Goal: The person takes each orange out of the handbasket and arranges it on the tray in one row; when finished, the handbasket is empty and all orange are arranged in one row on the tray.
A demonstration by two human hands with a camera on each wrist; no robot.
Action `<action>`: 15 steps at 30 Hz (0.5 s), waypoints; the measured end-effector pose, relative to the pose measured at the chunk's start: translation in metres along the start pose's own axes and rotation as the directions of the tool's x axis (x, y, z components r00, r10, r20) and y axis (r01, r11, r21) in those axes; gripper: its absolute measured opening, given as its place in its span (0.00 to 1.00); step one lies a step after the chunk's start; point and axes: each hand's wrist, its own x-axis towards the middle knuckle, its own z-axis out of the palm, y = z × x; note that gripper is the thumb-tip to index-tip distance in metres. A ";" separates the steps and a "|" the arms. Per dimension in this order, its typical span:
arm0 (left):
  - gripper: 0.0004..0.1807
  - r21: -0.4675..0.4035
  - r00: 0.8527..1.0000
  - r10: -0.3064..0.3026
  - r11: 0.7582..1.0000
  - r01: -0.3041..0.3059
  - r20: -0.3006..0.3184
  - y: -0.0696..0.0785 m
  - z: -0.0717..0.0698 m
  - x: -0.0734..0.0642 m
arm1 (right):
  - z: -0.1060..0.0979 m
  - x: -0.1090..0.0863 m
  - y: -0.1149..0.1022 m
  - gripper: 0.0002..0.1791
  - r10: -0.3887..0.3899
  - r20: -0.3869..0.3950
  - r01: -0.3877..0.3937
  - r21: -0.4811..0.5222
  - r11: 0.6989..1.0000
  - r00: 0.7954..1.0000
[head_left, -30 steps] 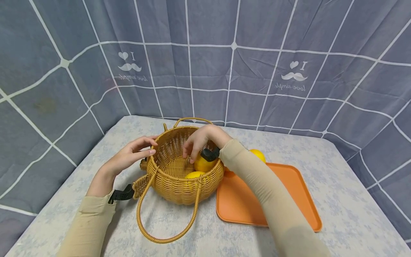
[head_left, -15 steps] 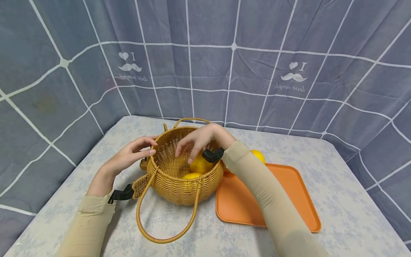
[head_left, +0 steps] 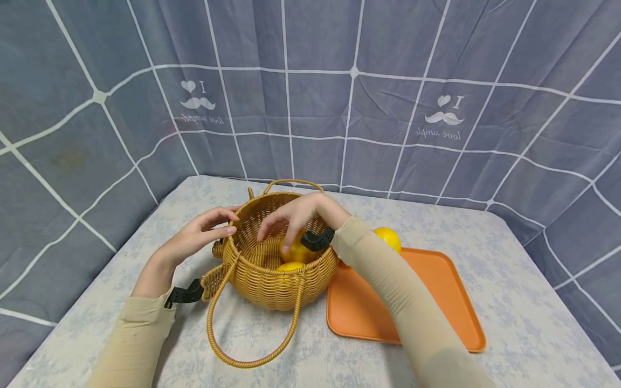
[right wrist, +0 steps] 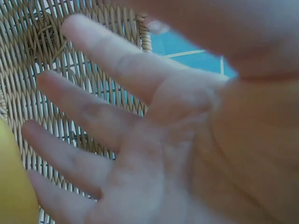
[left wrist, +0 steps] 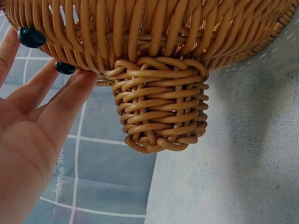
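Note:
A brown wicker basket [head_left: 271,288] stands on the table, its front handle folded down toward me. In the head view, my left hand [head_left: 194,237] rests its fingertips and thumb against the basket's left rim. The left wrist view shows these fingers [left wrist: 60,100] against the woven wall, near two dark beads. Over the basket's opening, my right hand [head_left: 296,215] reaches in with spread fingers and grips nothing. Just under it lies a large yellow fruit [head_left: 292,251], partly hidden by the hand and wrist strap. A second yellow fruit [head_left: 290,266] sits near the front wall.
Right of the basket lies an orange tray [head_left: 436,280], partly covered by my right sleeve. Another yellow fruit [head_left: 388,238] is at the tray's back left corner. A blue-grey gridded curtain [head_left: 310,108] hangs behind the patterned tablecloth [head_left: 514,280].
My right hand has shifted a little left and its fingers have spread. The larger fruit in the basket appears further left. My left hand keeps its place on the rim.

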 end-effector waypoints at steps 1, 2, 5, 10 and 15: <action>0.14 0.000 1.000 -0.001 1.000 0.001 0.000 0.000 0.000 0.000 | 0.000 0.000 0.002 0.35 -0.005 -0.005 0.006 0.024 1.000 1.000; 0.14 0.001 1.000 -0.002 1.000 0.002 0.000 0.000 0.000 0.000 | 0.000 0.001 0.003 0.35 -0.009 -0.010 0.010 0.050 0.999 1.000; 0.14 0.001 1.000 -0.003 1.000 0.003 -0.001 0.000 -0.001 0.000 | 0.001 0.002 0.007 0.35 -0.029 -0.045 0.034 0.112 0.993 0.999; 0.14 0.002 1.000 -0.008 1.000 0.008 -0.001 0.000 -0.001 0.000 | 0.001 0.004 0.012 0.35 -0.009 -0.093 0.024 0.163 0.986 0.996; 0.15 0.001 1.000 -0.012 1.000 0.012 -0.002 -0.001 -0.001 0.001 | 0.002 0.004 0.015 0.36 0.058 -0.069 -0.043 0.202 0.978 0.996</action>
